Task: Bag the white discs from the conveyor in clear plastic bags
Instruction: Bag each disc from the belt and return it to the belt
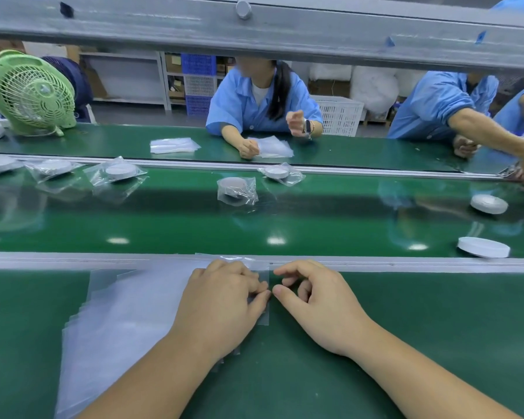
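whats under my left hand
A stack of clear plastic bags lies under the left hand, its fingers at the right edge. The patch beneath the palm is covered and cannot be seen.

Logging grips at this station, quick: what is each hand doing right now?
Left hand: pinching the edge of the top clear bag.
Right hand: curled beside that edge; whether it grips cannot be told.

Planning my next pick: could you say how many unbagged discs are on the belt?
2, both far right: a near disc and a far disc behind it. Others may be off-frame.
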Available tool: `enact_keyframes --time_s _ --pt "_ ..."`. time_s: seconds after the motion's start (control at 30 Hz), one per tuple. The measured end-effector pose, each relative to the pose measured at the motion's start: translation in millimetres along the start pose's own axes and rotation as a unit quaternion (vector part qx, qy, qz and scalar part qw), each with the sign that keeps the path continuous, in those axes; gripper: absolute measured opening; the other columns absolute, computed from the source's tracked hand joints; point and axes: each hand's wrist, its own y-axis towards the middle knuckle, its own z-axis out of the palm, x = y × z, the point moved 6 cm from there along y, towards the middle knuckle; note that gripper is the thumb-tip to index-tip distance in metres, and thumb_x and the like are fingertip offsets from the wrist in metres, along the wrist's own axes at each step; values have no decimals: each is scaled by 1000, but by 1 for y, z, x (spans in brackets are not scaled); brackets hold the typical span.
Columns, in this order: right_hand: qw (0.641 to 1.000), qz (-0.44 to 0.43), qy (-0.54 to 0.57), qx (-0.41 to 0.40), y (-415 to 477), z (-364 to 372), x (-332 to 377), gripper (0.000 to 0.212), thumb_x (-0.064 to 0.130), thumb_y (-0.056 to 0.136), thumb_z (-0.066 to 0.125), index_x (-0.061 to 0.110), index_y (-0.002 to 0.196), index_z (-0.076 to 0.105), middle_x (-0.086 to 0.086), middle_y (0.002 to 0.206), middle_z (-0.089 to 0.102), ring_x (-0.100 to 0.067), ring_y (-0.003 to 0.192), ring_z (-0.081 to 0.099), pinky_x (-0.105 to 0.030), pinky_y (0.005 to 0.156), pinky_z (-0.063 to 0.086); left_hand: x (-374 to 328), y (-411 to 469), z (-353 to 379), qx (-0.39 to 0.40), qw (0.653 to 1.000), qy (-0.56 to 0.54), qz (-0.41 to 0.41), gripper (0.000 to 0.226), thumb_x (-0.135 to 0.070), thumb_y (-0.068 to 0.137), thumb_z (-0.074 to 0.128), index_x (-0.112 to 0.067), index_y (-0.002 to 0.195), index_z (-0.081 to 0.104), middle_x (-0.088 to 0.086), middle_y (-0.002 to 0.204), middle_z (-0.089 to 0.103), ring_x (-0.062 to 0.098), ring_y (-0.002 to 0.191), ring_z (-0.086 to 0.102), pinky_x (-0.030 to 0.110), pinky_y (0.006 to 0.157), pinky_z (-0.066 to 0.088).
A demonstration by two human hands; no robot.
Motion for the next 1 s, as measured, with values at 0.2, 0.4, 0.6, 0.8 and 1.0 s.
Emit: enact_keyframes --time_s 0.2,0.4,0.6,0.8,1.0 --pt "1000 5 6 12 -1 1 -3 19 52 85 63 48 103 66 36 105 56 -7 66 60 -8 67 42 1 -1 2 -1 1000 -6 -9 33 -64 94 41 -55 112 68 -31 115 55 1 117 41 32 95 31" --pt "1000 16 3 15 -1 0 -3 18 51 87 65 46 104 68 33 103 58 -7 67 60 -9 65 41 -1 -1 2 4 1000 -3 -6 33 -62 95 41 -52 113 67 -30 114 54 3 116 43 32 97 33" --pt "996 -28 -72 54 -4 6 7 45 70 83 45 54 122 61 43 117 50 14 82 53 -6 70 32 -5 -1 0 12 1000 17 -1 33 -55 97 38 -48 114 66 -23 108 56 8 101 47 30 89 36" --pt "990 -25 -111 80 -4 11 8 55 73 85 38 54 133 59 39 140 44 28 84 44 -12 87 35 -6 -1 -2 23 1000 15 3 29 -52 99 38 -45 111 63 -20 103 54 10 102 45 33 96 38" --pt "989 -22 -125 72 -2 11 10 56 75 83 37 51 129 60 37 137 44 9 121 50 -17 97 39 -6 -1 -8 10 1000 -7 3 24 -47 101 38 -41 105 61 -22 107 55 8 115 42 33 102 34"
